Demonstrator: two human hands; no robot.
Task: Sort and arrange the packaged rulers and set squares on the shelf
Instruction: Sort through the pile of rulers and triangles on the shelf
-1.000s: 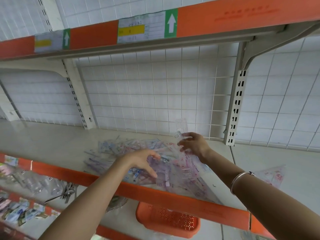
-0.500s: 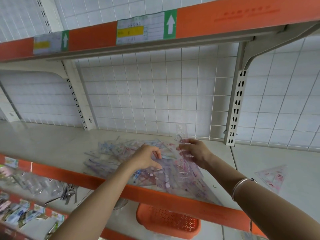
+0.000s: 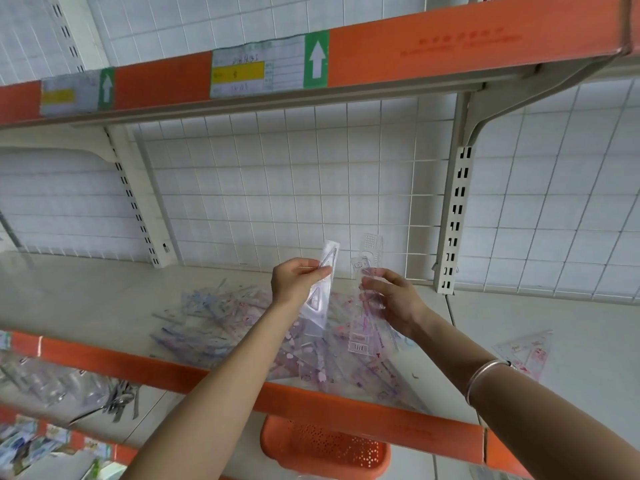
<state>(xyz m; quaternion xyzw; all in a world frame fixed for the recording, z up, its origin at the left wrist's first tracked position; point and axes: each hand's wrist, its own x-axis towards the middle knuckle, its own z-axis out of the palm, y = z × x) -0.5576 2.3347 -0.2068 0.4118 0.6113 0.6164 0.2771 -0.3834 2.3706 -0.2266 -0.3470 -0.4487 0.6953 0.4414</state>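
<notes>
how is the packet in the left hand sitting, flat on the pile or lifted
Lifted. The left hand pinches the set square packet around its upper half, holding it steeply tilted above the pile.

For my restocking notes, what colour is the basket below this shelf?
The basket is orange; head view.

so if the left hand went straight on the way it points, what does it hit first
Probably the wire grid behind the shelf; the left hand, holding a set square pack, aims at it with nothing visible between. Depth unclear.
</notes>
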